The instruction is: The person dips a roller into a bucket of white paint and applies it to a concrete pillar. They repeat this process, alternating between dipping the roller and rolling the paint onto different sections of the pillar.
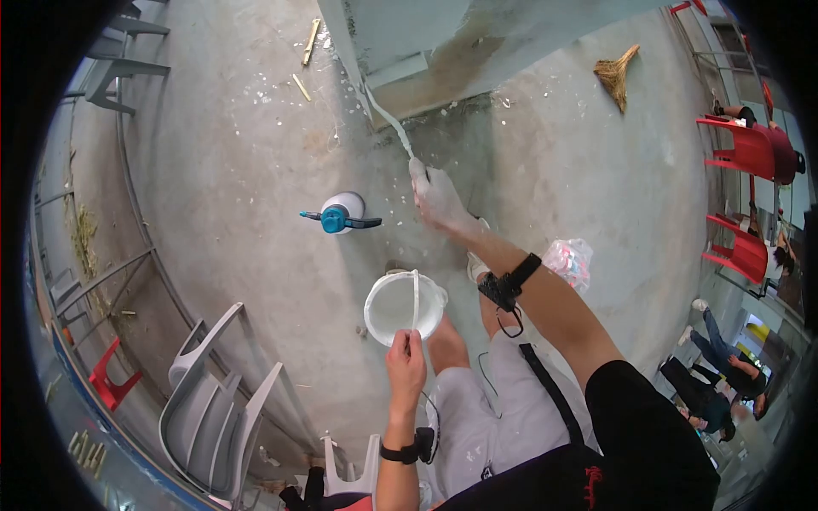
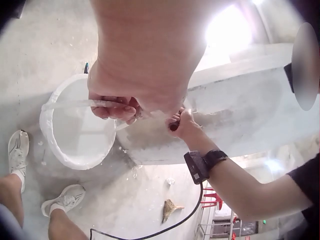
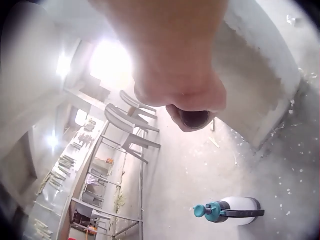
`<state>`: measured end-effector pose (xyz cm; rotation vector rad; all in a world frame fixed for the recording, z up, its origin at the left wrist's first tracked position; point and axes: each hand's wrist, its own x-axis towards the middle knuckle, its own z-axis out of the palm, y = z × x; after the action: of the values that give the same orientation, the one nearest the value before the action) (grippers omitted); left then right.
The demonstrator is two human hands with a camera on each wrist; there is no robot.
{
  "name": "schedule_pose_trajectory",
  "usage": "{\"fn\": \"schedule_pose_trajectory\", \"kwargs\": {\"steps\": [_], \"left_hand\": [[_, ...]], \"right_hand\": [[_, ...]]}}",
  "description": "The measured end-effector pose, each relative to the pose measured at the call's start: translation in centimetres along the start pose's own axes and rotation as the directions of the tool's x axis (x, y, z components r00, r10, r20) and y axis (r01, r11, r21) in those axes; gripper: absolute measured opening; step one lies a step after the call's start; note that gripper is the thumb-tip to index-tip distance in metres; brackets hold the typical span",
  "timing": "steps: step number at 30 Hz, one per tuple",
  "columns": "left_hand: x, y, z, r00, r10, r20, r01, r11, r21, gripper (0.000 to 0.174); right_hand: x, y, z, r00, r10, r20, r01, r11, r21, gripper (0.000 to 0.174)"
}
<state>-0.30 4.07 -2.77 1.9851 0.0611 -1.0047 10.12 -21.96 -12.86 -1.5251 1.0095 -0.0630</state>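
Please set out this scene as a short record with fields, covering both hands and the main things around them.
Left hand: grips the white strip handle of the bucket
Bucket: round, white plastic bucket; whether it touches the floor cannot be told
Right hand: grips a tool with a dark, round-ended handle
Near right hand: large, pale grey block
On the grey concrete floor: white bottle with a teal top; straw-coloured, fan-shaped brush; clear plastic bag
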Motion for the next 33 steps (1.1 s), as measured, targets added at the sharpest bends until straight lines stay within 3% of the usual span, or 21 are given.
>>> {"fn": "schedule_pose_trajectory", "kwargs": {"steps": [1, 3, 7, 9, 12, 18, 25, 27, 29, 33], "left_hand": [[0.0, 0.0, 0.2, 1.0, 0.012, -0.002, -0.012, 1.0, -0.003, 0.021], [0.0, -0.2, 0.5, 0.999, 0.03, -0.013, -0.03, 0.999, 0.019, 0.021], [0.0, 0.3, 0.5, 0.999, 0.043, -0.028, -0.043, 0.999, 0.031, 0.021], [0.0, 0.4, 0.5, 0.999, 0.044, -0.026, -0.043, 0.999, 0.031, 0.02], [-0.1, 0.1, 0.8, 0.998, 0.058, -0.005, -0.058, 0.998, 0.031, 0.02], [-0.2, 1.5, 1.7, 0.999, 0.014, 0.04, -0.015, 1.0, 0.023, 0.021], [0.2, 1.4, 2.7, 0.998, -0.039, 0.046, 0.039, 0.999, 0.0, 0.021], [0.4, 1.3, 3.0, 0.999, -0.033, 0.043, 0.033, 0.999, -0.01, 0.021], [0.5, 1.4, 3.2, 0.999, -0.028, 0.043, 0.028, 0.999, -0.015, 0.022], [0.7, 1.8, 3.6, 0.998, -0.059, 0.035, 0.058, 0.998, 0.019, 0.022]], "right_hand": [[0.4, 0.0, -0.5, 1.0, 0.004, -0.002, -0.004, 1.0, 0.001, 0.052], [0.8, -0.3, -2.0, 0.96, 0.262, 0.099, -0.274, 0.952, 0.136, 0.042], [-0.5, 0.0, -4.9, 0.963, 0.23, 0.143, -0.255, 0.948, 0.19, 0.046], [-2.8, -3.1, -7.4, 0.967, 0.239, 0.086, -0.253, 0.867, 0.43, 0.047], [-3.3, -6.4, -11.1, 0.981, 0.161, 0.106, -0.191, 0.891, 0.412, 0.045], [-3.2, -6.9, -11.5, 0.986, 0.099, 0.135, -0.142, 0.922, 0.36, 0.046], [-0.1, -1.5, -8.8, 0.967, 0.161, 0.198, -0.226, 0.899, 0.375, 0.048], [1.2, 0.3, -8.5, 0.972, 0.171, 0.163, -0.207, 0.948, 0.242, 0.049], [2.4, 1.2, -9.0, 0.963, 0.209, 0.171, -0.245, 0.943, 0.223, 0.049], [0.6, -1.2, -10.8, 0.953, 0.215, 0.213, -0.26, 0.941, 0.218, 0.047]]}}
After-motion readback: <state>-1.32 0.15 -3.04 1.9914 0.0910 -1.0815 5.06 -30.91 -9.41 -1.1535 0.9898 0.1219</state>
